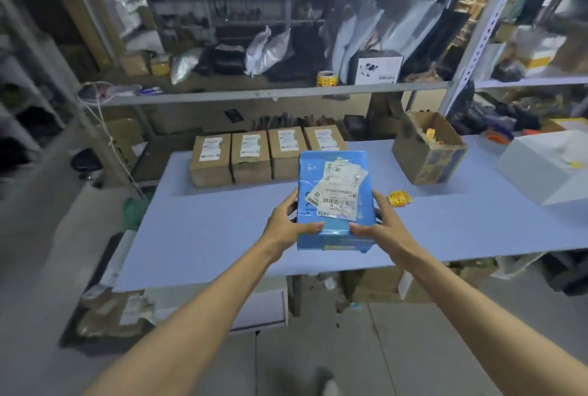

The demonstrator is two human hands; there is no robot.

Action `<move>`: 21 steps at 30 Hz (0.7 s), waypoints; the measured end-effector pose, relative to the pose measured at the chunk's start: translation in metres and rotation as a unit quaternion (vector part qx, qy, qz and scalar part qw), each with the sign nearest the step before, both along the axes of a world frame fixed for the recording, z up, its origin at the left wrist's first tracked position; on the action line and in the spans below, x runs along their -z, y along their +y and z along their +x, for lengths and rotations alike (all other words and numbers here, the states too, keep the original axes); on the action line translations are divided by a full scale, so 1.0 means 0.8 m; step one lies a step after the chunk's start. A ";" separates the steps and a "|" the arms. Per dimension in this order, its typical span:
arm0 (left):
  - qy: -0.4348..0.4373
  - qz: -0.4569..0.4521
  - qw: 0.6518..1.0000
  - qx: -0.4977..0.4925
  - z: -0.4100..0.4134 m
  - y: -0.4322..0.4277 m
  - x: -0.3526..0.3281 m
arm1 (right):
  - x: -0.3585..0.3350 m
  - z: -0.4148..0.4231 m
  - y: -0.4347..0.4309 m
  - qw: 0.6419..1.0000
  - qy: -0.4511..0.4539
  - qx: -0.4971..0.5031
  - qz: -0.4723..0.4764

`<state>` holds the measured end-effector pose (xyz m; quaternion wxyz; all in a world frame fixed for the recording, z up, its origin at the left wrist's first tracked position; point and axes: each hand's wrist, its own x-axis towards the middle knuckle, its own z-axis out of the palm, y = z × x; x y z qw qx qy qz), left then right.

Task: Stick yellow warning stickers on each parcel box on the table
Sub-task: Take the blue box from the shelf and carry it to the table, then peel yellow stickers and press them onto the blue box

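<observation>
I hold a blue parcel box (334,236) with white shipping labels on top, above the middle of the blue table (206,230). My left hand (288,223) grips its left side and near edge. My right hand (380,225) grips its right side and near edge. Several brown parcel boxes (251,160) with white labels stand in a row at the table's far edge, just behind the blue box. A small pile of yellow and red warning stickers (400,198) lies on the table to the right of my right hand.
An open brown carton (428,148) with small items stands at the back right. A white box (547,166) sits at the right edge. A yellow sticker roll (326,78) rests on the shelf behind. Boxes and clutter lie under the table.
</observation>
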<state>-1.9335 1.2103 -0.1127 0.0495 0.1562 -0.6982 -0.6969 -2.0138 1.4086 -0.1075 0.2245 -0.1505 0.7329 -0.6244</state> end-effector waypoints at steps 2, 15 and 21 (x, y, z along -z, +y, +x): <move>-0.008 0.012 1.000 -0.023 -0.020 -0.005 0.008 | 0.007 -0.033 -0.007 1.000 -0.004 -0.025 -0.004; -0.102 0.046 0.985 -0.130 -0.108 -0.040 0.070 | 0.074 -0.160 -0.055 0.993 -0.067 -0.098 0.016; -0.129 0.062 0.975 -0.168 -0.143 -0.060 0.112 | 0.110 -0.203 -0.090 0.993 -0.065 -0.093 0.045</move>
